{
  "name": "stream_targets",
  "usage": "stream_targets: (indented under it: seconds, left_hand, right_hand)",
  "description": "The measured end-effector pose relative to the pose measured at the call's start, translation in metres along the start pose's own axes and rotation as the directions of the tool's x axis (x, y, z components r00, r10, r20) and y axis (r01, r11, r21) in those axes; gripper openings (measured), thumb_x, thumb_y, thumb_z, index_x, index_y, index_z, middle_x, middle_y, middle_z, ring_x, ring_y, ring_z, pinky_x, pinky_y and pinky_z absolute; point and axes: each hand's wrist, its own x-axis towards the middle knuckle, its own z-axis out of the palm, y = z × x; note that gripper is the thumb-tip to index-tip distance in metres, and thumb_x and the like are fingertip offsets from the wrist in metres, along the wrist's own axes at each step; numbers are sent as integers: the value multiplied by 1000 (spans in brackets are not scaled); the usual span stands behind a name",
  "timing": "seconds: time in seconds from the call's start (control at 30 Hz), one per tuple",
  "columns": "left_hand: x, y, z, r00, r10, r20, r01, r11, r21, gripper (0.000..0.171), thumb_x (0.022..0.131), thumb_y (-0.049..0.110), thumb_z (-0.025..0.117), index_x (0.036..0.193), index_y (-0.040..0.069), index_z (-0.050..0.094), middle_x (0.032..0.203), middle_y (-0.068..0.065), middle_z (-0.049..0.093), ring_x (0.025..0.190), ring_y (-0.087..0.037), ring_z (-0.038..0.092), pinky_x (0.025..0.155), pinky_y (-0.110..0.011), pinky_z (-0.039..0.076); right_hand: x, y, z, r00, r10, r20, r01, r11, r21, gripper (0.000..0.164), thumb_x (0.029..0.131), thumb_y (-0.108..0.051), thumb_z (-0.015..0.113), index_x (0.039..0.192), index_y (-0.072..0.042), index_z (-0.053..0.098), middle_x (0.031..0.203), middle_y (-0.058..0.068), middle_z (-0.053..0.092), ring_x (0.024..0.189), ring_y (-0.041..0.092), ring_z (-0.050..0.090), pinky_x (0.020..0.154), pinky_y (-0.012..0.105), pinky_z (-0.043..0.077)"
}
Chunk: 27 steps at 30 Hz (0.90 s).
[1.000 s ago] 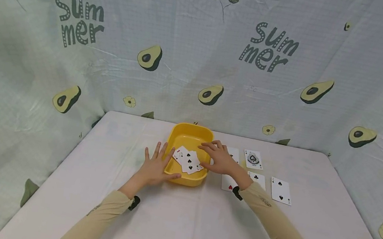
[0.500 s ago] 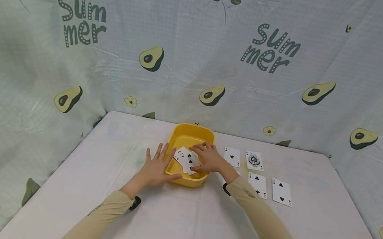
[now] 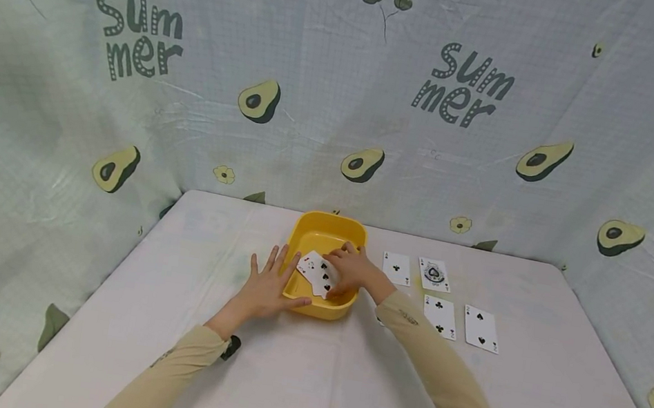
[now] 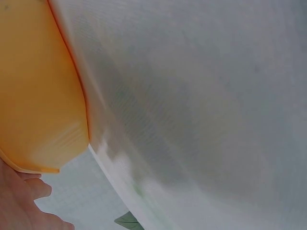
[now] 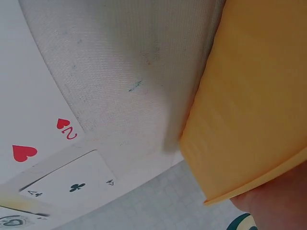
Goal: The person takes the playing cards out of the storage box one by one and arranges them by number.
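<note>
My left hand (image 3: 263, 290) rests at the left rim of a yellow plastic tray (image 3: 321, 311), fingers spread and thumb along the front edge. My right hand (image 3: 350, 271) reaches over the tray's right rim, its fingers bent over some overlapping playing cards (image 3: 313, 268) lying inside. Thumb and fingertips are right at the right-hand card, which the hand partly covers; I cannot tell whether it is pinched. Red and black suit marks show on the uncovered cards. Both wrist views catch the tray's outer wall, with part of each hand at its rim.
Right of the tray lie an ace of clubs (image 3: 397, 268), ace of spades (image 3: 435, 275), two of clubs (image 3: 440, 317) and two of spades (image 3: 481, 329). A two of hearts (image 5: 29, 148) is mostly hidden under the right forearm in the head view. A printed cloth (image 3: 322, 57) hangs behind.
My right hand has moved left and down into the tray, its fingers drawing in over the right-hand card. My left hand and the tray have stayed in place.
</note>
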Motion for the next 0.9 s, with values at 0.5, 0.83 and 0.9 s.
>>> stream_targets:
  seconds: [0.5,0.83,0.9]
  left_hand:
    - [0,-2,1,1000,-1,2,1,1000,-12,95,76,70,44,145,13,10,150,-18,3,138,-38,4,100,-68,3]
    - [-1,0,1,1000,3,-3,-3,1000,-9,95,76,69,45,145,13,10,150,-18,4,138,-38,5,99,-68,5]
    - [-1,0,1,1000,2,0,-2,1000,-12,95,76,69,45,145,13,10,150,-18,4,138,-37,4,100,-68,4]
  right_hand:
    - [6,-3,2,997,27,74,-18,994,-111,78,65,-63,65,131,-28,44,126,1,49,118,23,33,104,59,16]
    - [2,-6,2,1000,8,29,-5,995,-101,82,64,-58,68,129,-13,46,131,5,45,123,25,31,104,58,18]
    - [0,-6,2,1000,8,13,-7,997,-82,83,64,-57,69,130,-12,45,131,5,43,124,25,30,105,57,18]
